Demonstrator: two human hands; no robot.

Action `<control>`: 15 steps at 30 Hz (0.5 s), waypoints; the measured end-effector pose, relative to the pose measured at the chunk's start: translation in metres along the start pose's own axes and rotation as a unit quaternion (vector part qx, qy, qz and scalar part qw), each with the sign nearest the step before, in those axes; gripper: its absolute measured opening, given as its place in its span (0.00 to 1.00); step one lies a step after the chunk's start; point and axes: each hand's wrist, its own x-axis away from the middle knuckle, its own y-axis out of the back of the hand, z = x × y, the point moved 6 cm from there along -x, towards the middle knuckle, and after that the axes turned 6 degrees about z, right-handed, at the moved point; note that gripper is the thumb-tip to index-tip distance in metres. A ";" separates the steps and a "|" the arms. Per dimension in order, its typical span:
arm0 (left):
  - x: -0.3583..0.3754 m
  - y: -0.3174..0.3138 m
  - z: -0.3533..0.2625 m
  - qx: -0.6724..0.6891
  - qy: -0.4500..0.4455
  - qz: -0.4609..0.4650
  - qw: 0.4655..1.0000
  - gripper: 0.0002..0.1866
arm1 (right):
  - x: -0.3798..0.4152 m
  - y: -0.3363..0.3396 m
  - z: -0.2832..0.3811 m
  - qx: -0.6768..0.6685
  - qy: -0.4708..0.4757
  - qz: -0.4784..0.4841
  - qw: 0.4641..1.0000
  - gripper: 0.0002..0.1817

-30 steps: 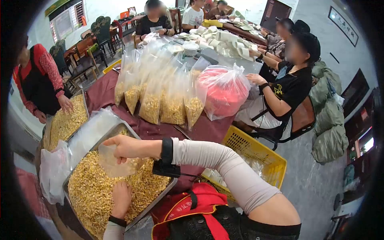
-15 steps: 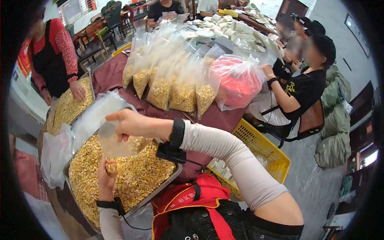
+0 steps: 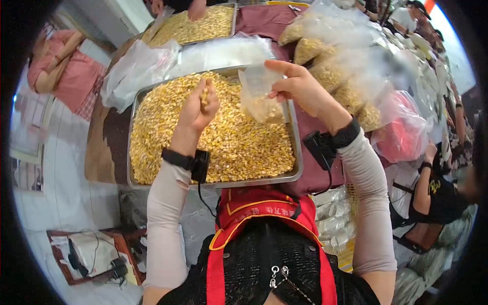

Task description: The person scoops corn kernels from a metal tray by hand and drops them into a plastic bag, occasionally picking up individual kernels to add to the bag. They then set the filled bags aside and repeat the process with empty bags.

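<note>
A wide metal tray [image 3: 300,170] is heaped with yellow corn kernels [image 3: 168,137]. Over the middle of the heap, my left hand [image 3: 199,108] is cupped, with some kernels between thumb and fingers. My right hand [image 3: 305,91] pinches the edge of a clear plastic bag [image 3: 258,96] above the tray's right end, its index finger pointing left. The bag hangs upright; a few kernels seem to lie low in it, though the see-through film makes this hard to tell.
Behind the tray lie flat plastic bags [image 3: 223,53] and a crumpled one [image 3: 140,73]. Filled kernel bags [image 3: 338,76] stand at right, beside a pink bundle in plastic [image 3: 399,127]. A second tray [image 3: 235,20] is at the back, with a co-worker's hand [image 3: 197,9]. Another person [image 3: 66,71] stands left.
My view has swung so the tray now sits centrally. My left hand has risen from the tray's near side and closed around kernels. My right hand still holds the bag.
</note>
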 end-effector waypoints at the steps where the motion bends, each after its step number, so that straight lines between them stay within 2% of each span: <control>1: -0.001 -0.018 -0.009 0.036 -0.003 0.048 0.998 0.11 | 0.000 -0.001 0.004 0.008 0.004 0.007 1.000 0.29; 2: -0.001 -0.038 -0.017 0.070 -0.006 0.096 0.993 0.11 | 0.000 -0.004 0.009 0.016 0.008 0.013 1.000 0.29; 6: 0.004 -0.110 -0.042 0.044 -0.120 0.031 0.991 0.11 | 0.001 -0.016 0.016 -0.008 0.027 0.008 1.000 0.30; 8: -0.006 -0.126 -0.042 0.014 -0.118 0.046 0.992 0.11 | -0.001 -0.022 0.009 0.051 -0.012 0.053 0.997 0.30; 10: -0.018 -0.144 -0.031 -0.072 -0.086 0.144 0.983 0.10 | 0.000 -0.027 0.009 0.038 -0.006 0.044 0.998 0.30; 11: -0.023 -0.144 -0.022 -0.096 -0.061 0.151 0.982 0.10 | 0.000 -0.028 0.009 0.026 -0.001 0.034 0.999 0.31; 12: -0.025 -0.147 -0.012 -0.096 -0.061 0.149 0.982 0.10 | 0.001 -0.029 0.008 0.024 -0.002 0.034 0.999 0.31; 15: -0.025 -0.149 0.001 -0.253 -0.168 0.072 0.950 0.12 | 0.000 -0.030 0.007 0.039 -0.004 0.059 0.997 0.30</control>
